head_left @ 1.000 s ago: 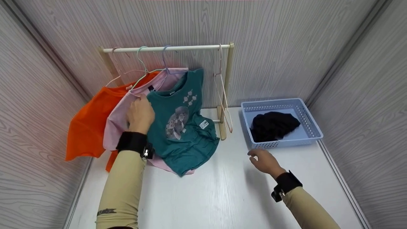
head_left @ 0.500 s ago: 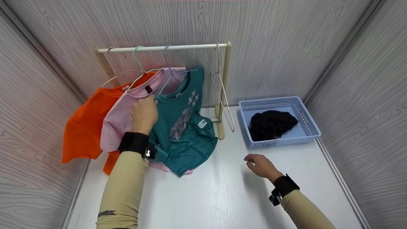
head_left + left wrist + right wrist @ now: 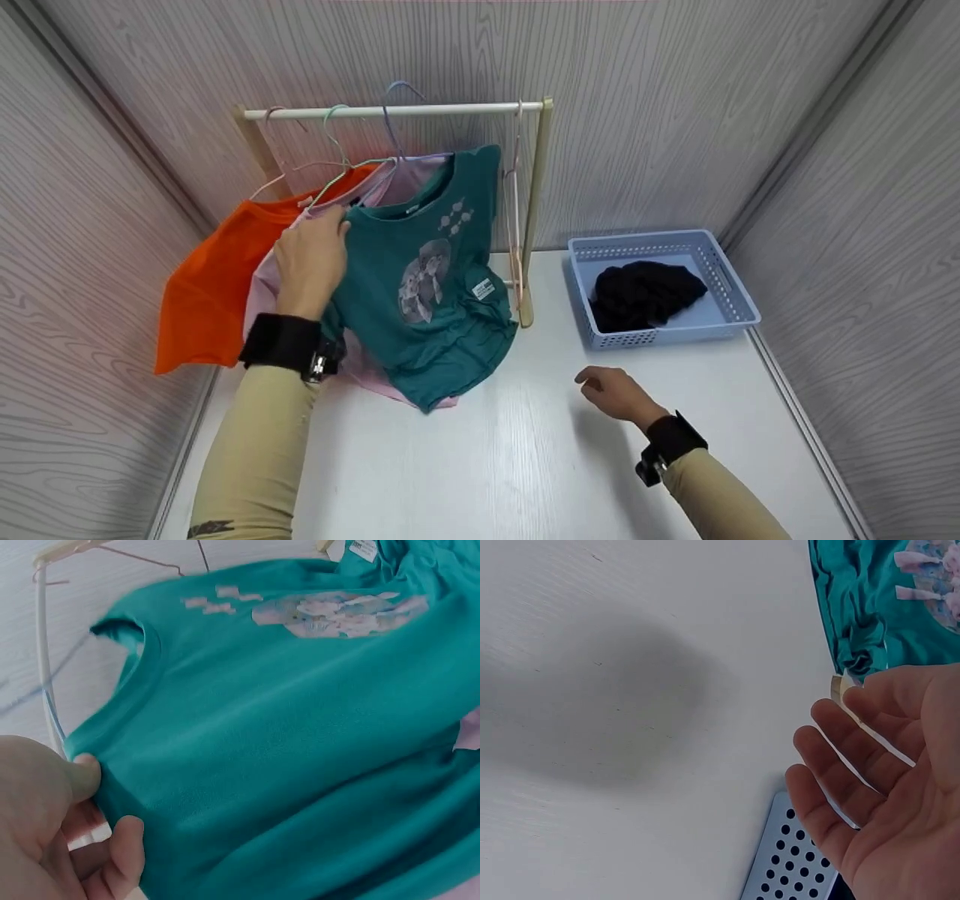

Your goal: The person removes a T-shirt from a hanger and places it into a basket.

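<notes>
In the head view a teal T-shirt [image 3: 397, 300] with a printed patch hangs on a blue hanger [image 3: 391, 127], whose hook stands above the rail [image 3: 465, 110]. My left hand [image 3: 311, 259] pinches the shirt's left shoulder; the left wrist view shows thumb and fingers [image 3: 127, 847] at the cloth's edge beside the neckline. Whether the fingers also grip the hanger is hidden. Behind it hang a pink shirt [image 3: 259, 296] and an orange shirt [image 3: 206, 292]. My right hand [image 3: 619, 394] hovers over the table with loosely bent fingers and holds nothing, in front of the basket.
A light blue basket [image 3: 739, 300] with a bunched black cloth [image 3: 645, 296] stands at the right back. A bare pink hanger [image 3: 517, 202] hangs at the rail's right end, beside the wooden rack post [image 3: 538, 180]. Wood-grain walls enclose the white table [image 3: 465, 472].
The blue hanger's hook has risen from the rail to above it, and the teal shirt's right shoulder has lifted. My left hand has shifted slightly left and up. The right hand has moved little.
</notes>
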`<state>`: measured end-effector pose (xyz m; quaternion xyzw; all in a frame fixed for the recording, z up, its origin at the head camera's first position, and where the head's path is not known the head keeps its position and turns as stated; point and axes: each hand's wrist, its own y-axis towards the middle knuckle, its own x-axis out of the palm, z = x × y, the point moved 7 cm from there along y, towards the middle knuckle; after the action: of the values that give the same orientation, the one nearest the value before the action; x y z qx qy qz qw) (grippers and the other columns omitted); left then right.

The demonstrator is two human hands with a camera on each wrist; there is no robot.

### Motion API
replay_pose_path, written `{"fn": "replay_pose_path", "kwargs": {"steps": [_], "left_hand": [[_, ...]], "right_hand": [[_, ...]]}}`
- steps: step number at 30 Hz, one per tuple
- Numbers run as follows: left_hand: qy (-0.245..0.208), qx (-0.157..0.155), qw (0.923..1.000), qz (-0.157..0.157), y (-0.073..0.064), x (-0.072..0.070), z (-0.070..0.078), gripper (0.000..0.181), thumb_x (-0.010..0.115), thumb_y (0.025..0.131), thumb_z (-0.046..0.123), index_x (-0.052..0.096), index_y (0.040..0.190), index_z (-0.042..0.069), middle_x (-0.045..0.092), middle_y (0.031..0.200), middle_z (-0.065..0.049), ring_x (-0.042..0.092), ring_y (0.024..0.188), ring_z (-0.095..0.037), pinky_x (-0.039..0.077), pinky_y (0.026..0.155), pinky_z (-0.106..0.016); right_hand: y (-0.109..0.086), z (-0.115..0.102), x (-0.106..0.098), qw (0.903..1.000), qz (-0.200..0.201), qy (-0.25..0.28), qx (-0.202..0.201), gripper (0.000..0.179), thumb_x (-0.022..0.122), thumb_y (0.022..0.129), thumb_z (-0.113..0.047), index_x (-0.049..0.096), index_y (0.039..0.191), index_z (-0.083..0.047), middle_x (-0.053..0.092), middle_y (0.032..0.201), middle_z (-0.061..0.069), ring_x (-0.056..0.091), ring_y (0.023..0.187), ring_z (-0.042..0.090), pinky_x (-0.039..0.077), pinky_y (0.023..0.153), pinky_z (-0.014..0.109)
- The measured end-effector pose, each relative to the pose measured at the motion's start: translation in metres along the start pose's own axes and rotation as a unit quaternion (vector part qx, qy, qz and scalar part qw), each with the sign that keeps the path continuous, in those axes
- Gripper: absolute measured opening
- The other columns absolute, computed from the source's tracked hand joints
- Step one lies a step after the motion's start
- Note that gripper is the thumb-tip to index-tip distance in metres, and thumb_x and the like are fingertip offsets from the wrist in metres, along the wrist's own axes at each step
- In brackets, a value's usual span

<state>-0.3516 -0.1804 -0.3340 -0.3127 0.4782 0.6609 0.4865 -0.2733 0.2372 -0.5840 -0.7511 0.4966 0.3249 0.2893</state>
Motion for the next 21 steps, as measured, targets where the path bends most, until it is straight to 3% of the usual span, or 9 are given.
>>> {"fn": "replay_pose_path", "kwargs": {"steps": [8,12,17,21], "left_hand": [[0.042,0.047,0.9979,-0.019,-0.022,-0.003,-0.026,0.023,0.053,0.101,0.024,0.061,0.116,0.008,0.048,0.070,-0.014,0.051,0.071,-0.036,0.042,0.066,-0.044],[0.046,0.064,0.9952,-0.058,-0.037,0.007,-0.036,0.019,0.053,0.101,0.024,0.061,0.108,0.008,0.044,0.067,-0.010,0.048,0.068,-0.030,0.037,0.065,-0.039],[0.023,0.080,0.9886,-0.125,-0.052,0.024,-0.035,0.022,0.051,0.101,0.026,0.062,0.115,0.011,0.059,0.083,-0.012,0.055,0.078,-0.032,0.049,0.073,-0.044],[0.022,0.098,0.9826,-0.157,-0.063,0.033,-0.027,0.029,0.051,0.102,0.027,0.063,0.124,0.013,0.067,0.102,-0.013,0.058,0.087,-0.033,0.052,0.088,-0.051]], "right_hand": [[0.005,-0.010,-0.011,0.9999,0.009,0.001,-0.014,0.023,0.056,0.094,-0.007,0.065,0.114,-0.002,0.071,0.097,0.014,0.067,0.091,0.028,0.052,0.081,0.046],[0.009,-0.019,-0.019,0.9992,0.029,-0.011,-0.027,0.033,0.061,0.092,-0.007,0.060,0.124,0.001,0.068,0.110,0.019,0.064,0.104,0.034,0.050,0.091,0.051],[0.014,-0.044,-0.036,0.9957,0.079,-0.018,-0.046,0.065,0.071,0.088,-0.012,0.041,0.144,-0.004,0.048,0.140,0.021,0.045,0.132,0.038,0.041,0.105,0.054],[0.017,-0.071,-0.046,0.9930,0.097,-0.004,-0.067,0.072,0.073,0.087,-0.016,0.036,0.149,-0.011,0.043,0.146,0.015,0.043,0.130,0.033,0.050,0.094,0.047]]}}
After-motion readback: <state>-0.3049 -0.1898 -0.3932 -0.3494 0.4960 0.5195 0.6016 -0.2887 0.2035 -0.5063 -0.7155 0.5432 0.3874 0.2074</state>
